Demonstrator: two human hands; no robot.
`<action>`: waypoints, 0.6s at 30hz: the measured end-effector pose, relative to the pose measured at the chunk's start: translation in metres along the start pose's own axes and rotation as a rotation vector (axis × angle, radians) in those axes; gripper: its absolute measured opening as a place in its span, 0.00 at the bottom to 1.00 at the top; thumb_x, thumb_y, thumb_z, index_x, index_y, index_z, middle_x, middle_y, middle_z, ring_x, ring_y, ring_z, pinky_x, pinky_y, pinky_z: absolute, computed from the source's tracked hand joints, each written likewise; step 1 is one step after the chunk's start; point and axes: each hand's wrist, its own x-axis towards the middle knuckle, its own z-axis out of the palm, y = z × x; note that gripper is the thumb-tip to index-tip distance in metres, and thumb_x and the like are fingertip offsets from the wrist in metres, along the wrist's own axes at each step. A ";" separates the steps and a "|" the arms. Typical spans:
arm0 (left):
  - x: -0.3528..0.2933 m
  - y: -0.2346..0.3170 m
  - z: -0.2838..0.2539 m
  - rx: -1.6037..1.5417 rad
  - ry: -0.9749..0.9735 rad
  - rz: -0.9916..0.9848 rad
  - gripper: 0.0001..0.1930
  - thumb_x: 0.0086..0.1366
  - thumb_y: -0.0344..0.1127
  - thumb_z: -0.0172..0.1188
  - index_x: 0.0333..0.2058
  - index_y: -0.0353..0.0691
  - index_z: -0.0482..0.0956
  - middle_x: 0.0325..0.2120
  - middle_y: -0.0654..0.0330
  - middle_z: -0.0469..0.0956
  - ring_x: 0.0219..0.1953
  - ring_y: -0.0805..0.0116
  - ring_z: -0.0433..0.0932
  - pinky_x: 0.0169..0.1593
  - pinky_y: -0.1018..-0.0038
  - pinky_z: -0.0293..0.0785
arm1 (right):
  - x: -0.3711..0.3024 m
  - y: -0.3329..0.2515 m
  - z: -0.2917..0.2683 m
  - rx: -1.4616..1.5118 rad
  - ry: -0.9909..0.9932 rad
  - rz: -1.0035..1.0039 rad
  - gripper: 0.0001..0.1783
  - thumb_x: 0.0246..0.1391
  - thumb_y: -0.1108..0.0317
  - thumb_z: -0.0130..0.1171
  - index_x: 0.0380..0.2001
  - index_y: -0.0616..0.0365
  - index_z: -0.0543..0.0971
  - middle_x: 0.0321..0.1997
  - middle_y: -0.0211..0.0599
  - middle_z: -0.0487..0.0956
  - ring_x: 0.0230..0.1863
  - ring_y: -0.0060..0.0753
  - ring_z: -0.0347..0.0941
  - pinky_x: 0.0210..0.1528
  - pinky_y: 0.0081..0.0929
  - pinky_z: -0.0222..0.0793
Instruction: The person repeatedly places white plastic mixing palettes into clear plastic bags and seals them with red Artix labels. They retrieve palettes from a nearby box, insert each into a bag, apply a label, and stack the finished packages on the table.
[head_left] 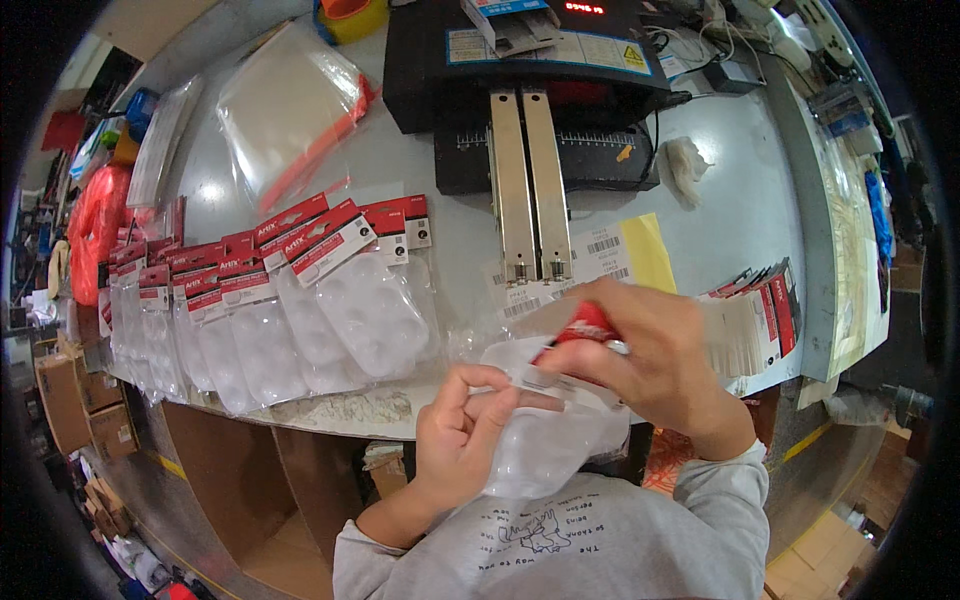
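Observation:
Close to my body is a white plastic palette tray in a clear bag. My left hand pinches the bag's upper edge between thumb and fingers. A red and white header card is bent in my right hand, its fingers closed round it at the bag's top. Part of the card and the bag's mouth are hidden by my fingers. Just beyond my hands lie barcode label sheets with a yellow backing.
Left, a row of bagged palettes with red cards overlaps along the table edge. Behind them lies a stack of clear bags. A black machine with two metal rails stands ahead. Stacked header cards sit at right, below a crumpled white glove-like piece.

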 end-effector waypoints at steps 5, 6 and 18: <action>0.008 -0.003 0.010 0.137 0.048 0.164 0.06 0.65 0.29 0.53 0.37 0.33 0.73 0.29 0.60 0.82 0.24 0.84 0.73 0.28 0.86 0.68 | -0.003 0.010 0.018 0.029 0.011 -0.031 0.20 0.44 0.53 0.65 0.21 0.57 0.70 0.15 0.34 0.71 0.15 0.36 0.70 0.15 0.28 0.63; 0.008 -0.004 0.010 0.188 0.069 0.172 0.05 0.64 0.29 0.54 0.36 0.33 0.74 0.26 0.60 0.81 0.22 0.84 0.72 0.26 0.85 0.67 | -0.005 0.011 0.020 -0.003 -0.047 -0.055 0.20 0.44 0.53 0.65 0.20 0.57 0.70 0.15 0.34 0.71 0.15 0.35 0.70 0.15 0.27 0.63; -0.006 -0.010 0.004 0.438 0.229 0.194 0.05 0.61 0.31 0.58 0.30 0.35 0.78 0.14 0.64 0.72 0.17 0.82 0.66 0.22 0.81 0.63 | -0.024 0.028 0.012 0.133 -0.056 0.069 0.17 0.39 0.60 0.69 0.26 0.62 0.76 0.22 0.38 0.74 0.19 0.33 0.71 0.22 0.23 0.67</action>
